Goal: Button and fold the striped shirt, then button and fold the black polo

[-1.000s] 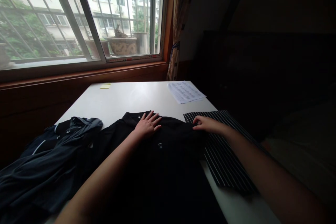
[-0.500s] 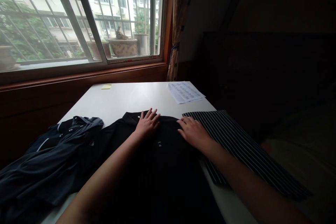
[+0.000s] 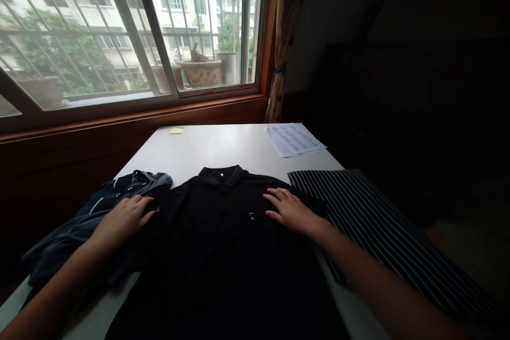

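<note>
A black polo shirt (image 3: pixel 223 239) lies spread front-up on the white table (image 3: pixel 223 146), collar toward the window, with a small white logo on its chest. My right hand (image 3: pixel 290 209) rests flat on the shirt's chest beside the logo, fingers stretched out. My left hand (image 3: pixel 124 217) lies palm-down with fingers spread at the shirt's left shoulder, where it meets a dark blue-grey garment (image 3: pixel 91 218) that lies crumpled to the left.
A black-and-white striped cloth (image 3: pixel 382 234) hangs over the table's right edge. Printed paper sheets (image 3: pixel 294 139) and a yellow sticky note (image 3: pixel 176 130) lie at the far end. Past the table are a wooden sill and a barred window (image 3: pixel 119 37), with a curtain (image 3: pixel 285 37) to its right.
My left hand has slid from the collar area out to the shirt's left shoulder. My right hand moved from the shirt's right edge onto the chest. The collar now lies uncovered.
</note>
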Available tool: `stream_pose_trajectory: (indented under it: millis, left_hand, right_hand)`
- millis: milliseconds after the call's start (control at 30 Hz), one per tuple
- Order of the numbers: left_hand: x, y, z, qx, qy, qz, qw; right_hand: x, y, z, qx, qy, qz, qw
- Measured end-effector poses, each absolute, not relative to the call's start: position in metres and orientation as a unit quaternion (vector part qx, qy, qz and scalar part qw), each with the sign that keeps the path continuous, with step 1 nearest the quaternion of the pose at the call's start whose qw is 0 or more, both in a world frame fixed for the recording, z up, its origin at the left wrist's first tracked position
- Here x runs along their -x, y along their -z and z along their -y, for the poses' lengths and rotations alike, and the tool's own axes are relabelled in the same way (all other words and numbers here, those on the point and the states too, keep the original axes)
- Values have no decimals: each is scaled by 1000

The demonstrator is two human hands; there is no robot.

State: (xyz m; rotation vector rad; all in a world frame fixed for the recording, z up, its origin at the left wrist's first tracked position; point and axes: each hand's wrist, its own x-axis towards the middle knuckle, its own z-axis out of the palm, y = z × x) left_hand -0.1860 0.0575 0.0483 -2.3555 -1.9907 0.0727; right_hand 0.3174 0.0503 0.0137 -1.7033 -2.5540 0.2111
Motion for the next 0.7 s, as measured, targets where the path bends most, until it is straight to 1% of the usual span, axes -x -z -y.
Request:
stream_pose_trajectory:
  millis: [100,267,367,467,533,600,633,700]
  left_hand:
    - [198,-42,-42,739,-45,672,7]
    - [174,-35,-44,711,-47,701,-6]
    - [161,-40,-51,708,-4,706,-35]
    - [165,-55,-51,668,75,736,-78]
    - [175,-67,-46,632,124,763,-44]
    - [186,-76,-40,605,145,783,22]
    - [191,-78,-37,594,141,790,50]
    - [195,-78,-31,598,109,791,68]
  right_hand:
    - [-316,-4,-48,563,-57,823,42]
    - [-318,7,-45,568,-50,820,50]
    - [-318,8,-43,573,-51,816,51]
    - [-318,6,-41,574,-57,815,51]
    - [-318,5,-41,575,-60,815,50]
    - [-317,4,-41,576,-59,814,46]
    - [-316,3,-41,577,-57,814,43]
    - [-314,-1,-42,580,-53,812,32]
